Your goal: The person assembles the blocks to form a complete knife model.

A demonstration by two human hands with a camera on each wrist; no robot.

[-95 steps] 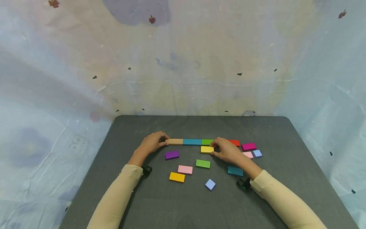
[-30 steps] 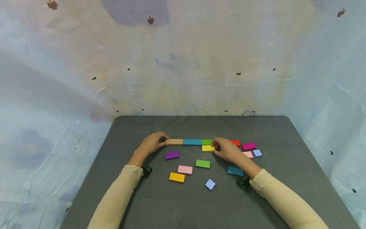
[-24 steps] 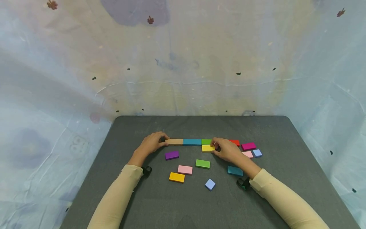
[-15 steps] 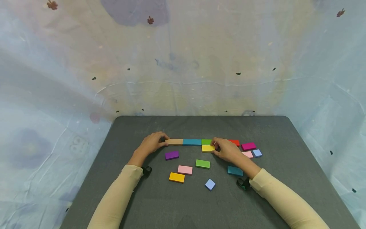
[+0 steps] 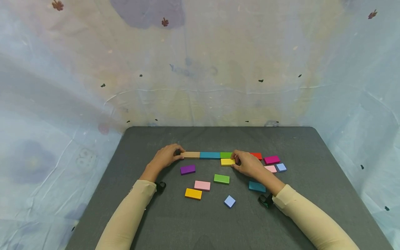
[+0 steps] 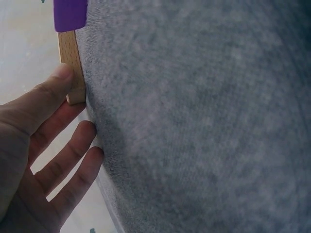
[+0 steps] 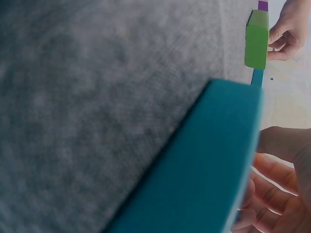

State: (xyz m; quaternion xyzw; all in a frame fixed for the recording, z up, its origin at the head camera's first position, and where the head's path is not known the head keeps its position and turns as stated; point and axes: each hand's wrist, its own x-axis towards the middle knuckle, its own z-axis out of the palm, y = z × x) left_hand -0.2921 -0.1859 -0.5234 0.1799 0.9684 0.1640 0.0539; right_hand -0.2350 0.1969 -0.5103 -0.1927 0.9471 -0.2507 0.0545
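In the head view, a straight row of blocks lies across the table: a tan wooden block (image 5: 191, 155), a blue block (image 5: 210, 155), a green block (image 5: 225, 155) and a red block (image 5: 256, 156). My left hand (image 5: 167, 155) pinches the left end of the tan block; the left wrist view shows thumb (image 6: 60, 75) and index finger at its end, other fingers spread. A yellow block (image 5: 227, 162) lies right against the green block's near side. My right hand (image 5: 248, 163) pinches its right end and covers part of the row. In the right wrist view a teal block (image 7: 194, 160) hides those fingertips.
Nearer on the dark table (image 5: 175, 222) lie purple (image 5: 188, 169), pink (image 5: 202, 185), orange-yellow (image 5: 193, 193), and green (image 5: 222, 179) blocks and a light blue square block (image 5: 229, 201). Magenta (image 5: 272, 159), pink (image 5: 271, 168) and light blue (image 5: 281, 167) blocks sit beyond the right hand.
Since the oldest frame, the right hand has moved the yellow block slightly right and up against the row. Over the last second nothing visibly moved; the left hand stayed at the tan block.
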